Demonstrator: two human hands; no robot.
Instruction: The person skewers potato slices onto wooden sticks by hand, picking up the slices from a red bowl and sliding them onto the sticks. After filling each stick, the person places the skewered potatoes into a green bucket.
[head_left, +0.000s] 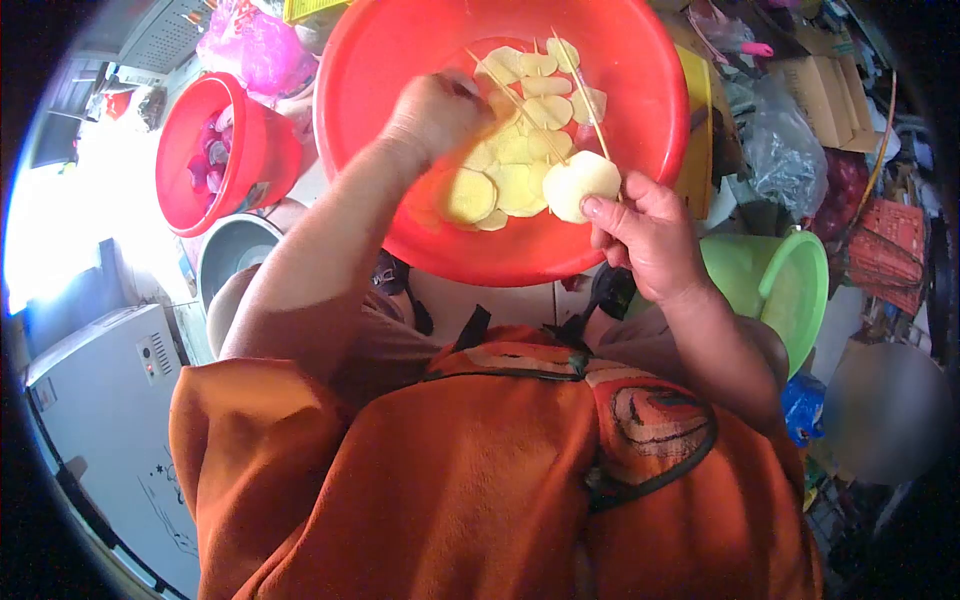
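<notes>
A big red plastic basin [352, 90] holds many pale yellow round slices, which look like potato [522, 188]. Over its near right side, my right hand [645, 235] pinches a skewered potato slice [580, 186] between thumb and fingers. Thin wooden skewers [590, 100] stretch away from that slice across the basin, at least two of them. My left hand [437, 112] hovers above the basin's left part, close to a skewer's far end and the slices. Its fingers are curled in, and whatever they hold is hidden.
A smaller red bucket [245, 140] with purple pieces stands left, beside a grey basin [235, 238]. On the right are a green bucket [790, 290], plastic bags [785, 150] and a cardboard box [835, 100]. A white appliance [110, 400] stands at lower left.
</notes>
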